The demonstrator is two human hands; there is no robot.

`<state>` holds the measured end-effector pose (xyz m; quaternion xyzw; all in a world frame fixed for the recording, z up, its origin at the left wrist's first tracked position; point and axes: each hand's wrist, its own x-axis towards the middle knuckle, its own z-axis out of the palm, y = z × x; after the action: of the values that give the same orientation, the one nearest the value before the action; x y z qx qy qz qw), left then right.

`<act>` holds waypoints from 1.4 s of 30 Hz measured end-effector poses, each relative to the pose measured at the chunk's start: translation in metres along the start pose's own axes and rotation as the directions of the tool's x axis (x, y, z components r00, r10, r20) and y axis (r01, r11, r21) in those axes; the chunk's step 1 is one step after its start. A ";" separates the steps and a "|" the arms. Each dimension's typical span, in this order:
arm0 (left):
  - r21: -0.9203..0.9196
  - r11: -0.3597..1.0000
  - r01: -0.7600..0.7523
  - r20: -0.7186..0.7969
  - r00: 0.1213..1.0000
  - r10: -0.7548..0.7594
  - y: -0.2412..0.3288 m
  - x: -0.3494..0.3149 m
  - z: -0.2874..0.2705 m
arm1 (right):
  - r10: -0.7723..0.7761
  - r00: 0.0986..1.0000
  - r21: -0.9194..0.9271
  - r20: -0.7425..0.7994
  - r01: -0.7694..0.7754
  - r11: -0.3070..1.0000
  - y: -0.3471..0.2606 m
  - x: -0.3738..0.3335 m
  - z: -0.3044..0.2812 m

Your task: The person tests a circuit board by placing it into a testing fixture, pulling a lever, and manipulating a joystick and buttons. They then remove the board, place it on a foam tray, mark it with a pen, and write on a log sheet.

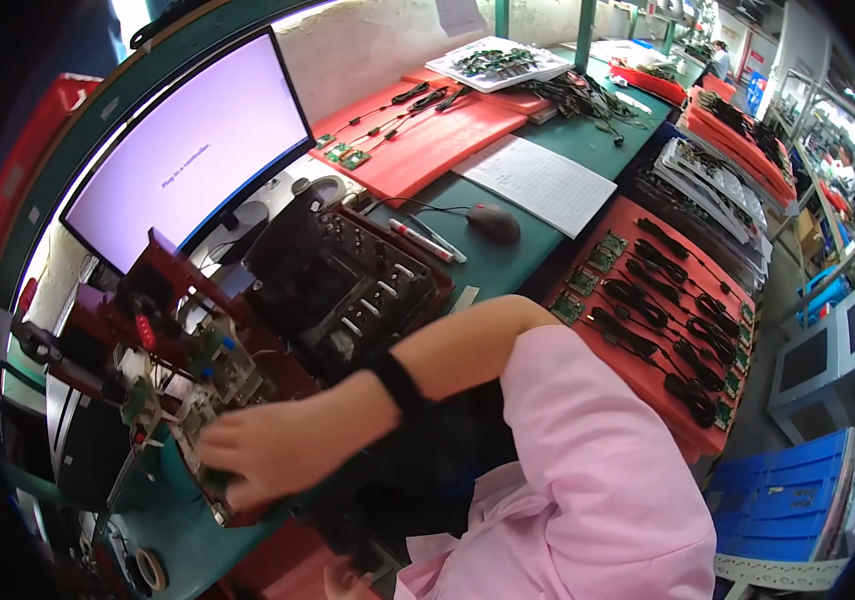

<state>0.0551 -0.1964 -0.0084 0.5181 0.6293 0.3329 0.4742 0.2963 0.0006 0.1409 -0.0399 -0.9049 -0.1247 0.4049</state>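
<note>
My right hand [273,455], with a black band [397,385] at the wrist, reaches across to the left over a metal test fixture [238,375]. Its fingers are blurred and point down at the fixture's near part; whatever lies under them is hidden. A small green circuit board [138,402] stands at the fixture's left side. Only a blurred bit of my left hand [346,582] shows at the lower edge, beside a red surface [283,562]. Right of the fixture stands a black open-lidded jig [348,290] with rows of metal pins.
A lit monitor [198,150] stands behind the fixture. A mouse [493,224], a pen [423,240] and a paper sheet [538,183] lie on the green bench. Cabled boards rest on a red foam sheet [428,165] and a red tray [603,350]. A tape roll [152,569] lies lower left.
</note>
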 end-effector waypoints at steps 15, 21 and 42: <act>-0.339 0.892 -0.299 0.459 0.775 0.434 0.286 0.085 0.185 | 0.958 0.274 0.375 -0.082 -0.882 0.284 -0.123 -0.216 -0.145; -0.763 0.646 0.011 0.505 0.635 0.585 0.354 0.061 0.304 | 0.987 -0.010 0.745 0.158 -0.655 -0.126 -0.185 -0.319 -0.109; -0.510 0.857 0.075 0.860 0.016 0.510 0.308 0.059 0.650 | 0.876 -0.323 0.302 -0.358 -0.928 -0.219 -0.209 -0.322 -0.549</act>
<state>0.7700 -0.1115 0.0430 0.5785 -0.0500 0.0832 0.8099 0.8728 -0.3338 0.2134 -0.7209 -0.3909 0.1839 0.5418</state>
